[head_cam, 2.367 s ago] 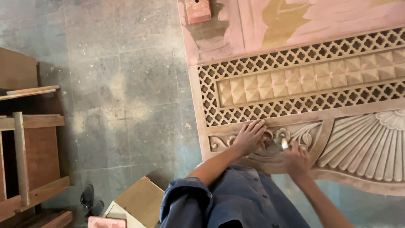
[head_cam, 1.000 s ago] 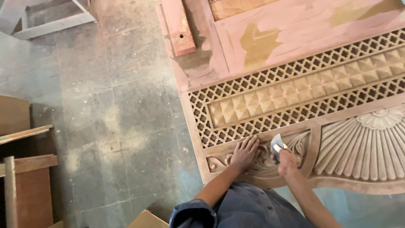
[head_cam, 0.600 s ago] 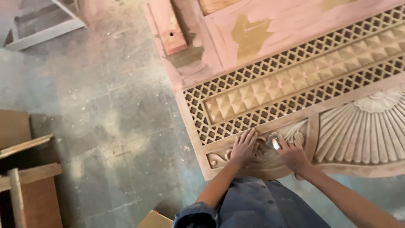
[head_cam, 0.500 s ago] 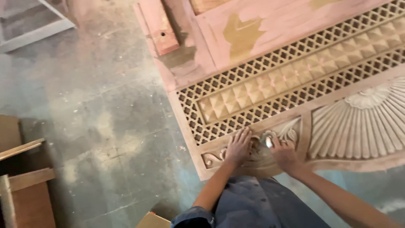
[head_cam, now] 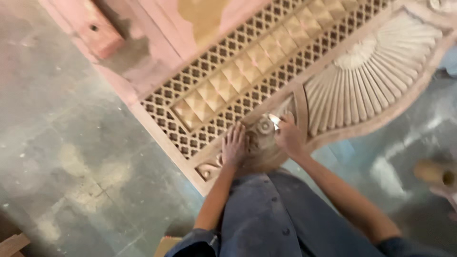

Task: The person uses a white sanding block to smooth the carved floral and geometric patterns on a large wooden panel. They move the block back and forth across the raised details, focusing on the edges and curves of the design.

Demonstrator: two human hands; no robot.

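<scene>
While the left hand lies spread flat on the carving, the right hand pinches a small blade; a slip could gouge the wood or nick those near fingers.

The carved panel is bare matt wood, dusty; the floor looks like rough concrete; the trousers seem to be denim cloth.
</scene>
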